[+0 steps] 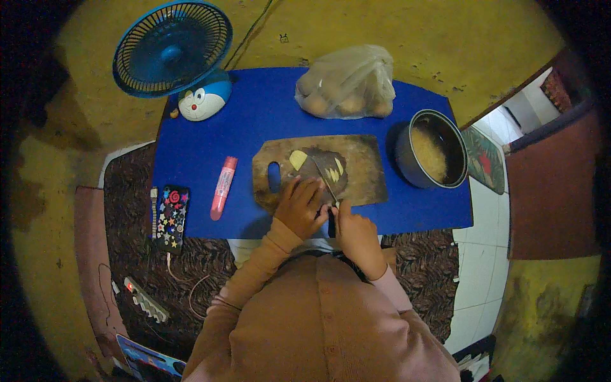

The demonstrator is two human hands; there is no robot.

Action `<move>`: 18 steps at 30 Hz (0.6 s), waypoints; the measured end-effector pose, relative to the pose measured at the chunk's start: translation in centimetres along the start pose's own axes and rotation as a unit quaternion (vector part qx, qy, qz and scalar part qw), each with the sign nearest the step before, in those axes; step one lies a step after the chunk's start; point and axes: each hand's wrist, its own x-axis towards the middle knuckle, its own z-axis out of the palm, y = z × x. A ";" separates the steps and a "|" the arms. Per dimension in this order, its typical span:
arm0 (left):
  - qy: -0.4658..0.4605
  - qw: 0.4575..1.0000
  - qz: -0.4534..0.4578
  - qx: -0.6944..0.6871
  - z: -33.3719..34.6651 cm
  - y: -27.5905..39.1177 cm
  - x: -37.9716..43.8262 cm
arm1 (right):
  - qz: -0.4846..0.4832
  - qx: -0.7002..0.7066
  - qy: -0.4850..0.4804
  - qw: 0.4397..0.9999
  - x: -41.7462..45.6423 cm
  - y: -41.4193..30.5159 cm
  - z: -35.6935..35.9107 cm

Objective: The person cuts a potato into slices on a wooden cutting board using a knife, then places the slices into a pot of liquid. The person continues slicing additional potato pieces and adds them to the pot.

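A wooden cutting board with a slot handle lies on the blue tabletop before me. My right hand grips the handle of a kitchen knife, whose blade slants up and left across the board. Close on the blade's left, the bent fingers of my left hand rest over the board; whatever is under them is hidden. One pale yellow slice, apparently potato, lies beyond my left fingers. Several thin cut strips sit right of the blade, on a dark wet patch.
A metal pot holding yellowish cut pieces stands right of the board. Behind it sits a plastic bag of round brown items. Leftward are a pink tube, a phone on a cable, and a blue fan. A power strip lies on the floor.
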 end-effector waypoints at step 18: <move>-0.006 1.000 0.005 -0.011 0.3 -0.3 -0.1 | -0.012 -0.065 0.012 0.998 0.1 -0.3 0.9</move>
